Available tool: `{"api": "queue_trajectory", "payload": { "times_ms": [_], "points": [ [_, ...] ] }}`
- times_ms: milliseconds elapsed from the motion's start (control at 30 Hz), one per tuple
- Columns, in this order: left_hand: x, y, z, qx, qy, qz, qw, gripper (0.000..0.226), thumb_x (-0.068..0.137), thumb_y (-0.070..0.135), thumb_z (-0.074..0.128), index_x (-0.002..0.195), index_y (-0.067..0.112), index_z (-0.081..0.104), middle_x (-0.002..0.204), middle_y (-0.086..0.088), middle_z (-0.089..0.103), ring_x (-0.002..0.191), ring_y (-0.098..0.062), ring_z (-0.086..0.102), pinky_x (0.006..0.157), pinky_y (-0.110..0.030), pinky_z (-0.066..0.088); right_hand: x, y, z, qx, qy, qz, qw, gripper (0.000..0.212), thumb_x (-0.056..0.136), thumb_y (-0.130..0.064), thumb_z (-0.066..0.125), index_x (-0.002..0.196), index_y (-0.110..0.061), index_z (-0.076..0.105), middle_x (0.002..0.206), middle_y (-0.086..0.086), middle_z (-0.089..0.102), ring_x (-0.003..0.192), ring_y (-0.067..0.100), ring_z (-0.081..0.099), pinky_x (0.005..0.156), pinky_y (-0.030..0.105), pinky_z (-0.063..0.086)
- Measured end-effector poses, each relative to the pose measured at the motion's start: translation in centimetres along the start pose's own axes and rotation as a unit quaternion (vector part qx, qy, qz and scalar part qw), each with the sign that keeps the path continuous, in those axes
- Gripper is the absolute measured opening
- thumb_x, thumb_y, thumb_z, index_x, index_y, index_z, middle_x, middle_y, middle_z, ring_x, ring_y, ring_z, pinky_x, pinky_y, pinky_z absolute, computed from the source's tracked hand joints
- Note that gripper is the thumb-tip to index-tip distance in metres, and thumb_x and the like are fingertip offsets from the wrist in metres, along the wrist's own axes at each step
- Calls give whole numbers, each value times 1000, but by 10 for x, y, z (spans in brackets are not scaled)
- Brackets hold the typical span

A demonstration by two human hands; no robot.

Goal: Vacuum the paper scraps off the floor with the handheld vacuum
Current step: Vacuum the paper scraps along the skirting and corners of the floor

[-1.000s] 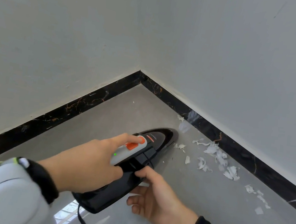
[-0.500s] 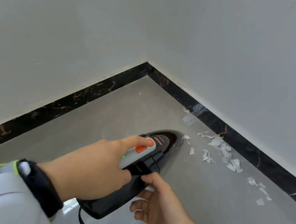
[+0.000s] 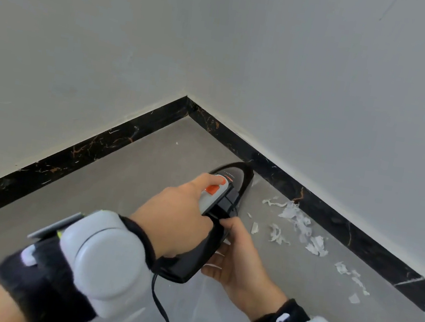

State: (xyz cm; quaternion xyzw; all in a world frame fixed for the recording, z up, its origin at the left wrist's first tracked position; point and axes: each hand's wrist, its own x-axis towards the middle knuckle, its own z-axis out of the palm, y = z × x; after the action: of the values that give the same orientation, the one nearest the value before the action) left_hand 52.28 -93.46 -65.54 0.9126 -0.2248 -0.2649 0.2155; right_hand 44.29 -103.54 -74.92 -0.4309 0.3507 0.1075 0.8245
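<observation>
1. Left hand point(image 3: 175, 213) grips handheld vacuum point(image 3: 211, 233); nozzle at baseboard point(image 3: 335, 219), 12 o'clock.
2. Right hand point(image 3: 237, 262) cradles its body.
3. Paper scraps point(image 3: 298, 224) at 2 o'clock; open floor point(image 3: 131, 175) at 10 o'clock.

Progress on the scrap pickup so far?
Done: floor by the left baseboard looks scrap-free. In hand: left hand grips the handheld vacuum, right hand steadies it, nozzle at the right baseboard. Left: paper scraps along that wall, more trailing right.
</observation>
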Motion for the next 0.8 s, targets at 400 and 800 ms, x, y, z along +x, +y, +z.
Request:
{"api": "queue_trajectory", "payload": {
  "times_ms": [400, 800],
  "points": [
    [-26, -7, -8, -7, -41, -5, 999, 67, 92, 13, 52, 132, 64, 33, 62, -2, 51, 36, -14, 43, 33, -20, 37, -11, 20, -2, -13, -15, 22, 1000, 24, 90, -36, 56, 92, -13, 63, 77, 8, 66, 61, 23, 63, 56, 28, 48],
    [-98, -10, -14, 91, -119, 35, 988, 73, 92, 19, 55, 125, 76, 25, 57, 1, 50, 34, -7, 46, 39, -17, 37, -68, 77, 0, -11, -69, 64, 996, 61, 79, -44, 60, 123, -3, 63, 94, 12, 75, 65, 27, 65, 53, 29, 47]
  ]
}}
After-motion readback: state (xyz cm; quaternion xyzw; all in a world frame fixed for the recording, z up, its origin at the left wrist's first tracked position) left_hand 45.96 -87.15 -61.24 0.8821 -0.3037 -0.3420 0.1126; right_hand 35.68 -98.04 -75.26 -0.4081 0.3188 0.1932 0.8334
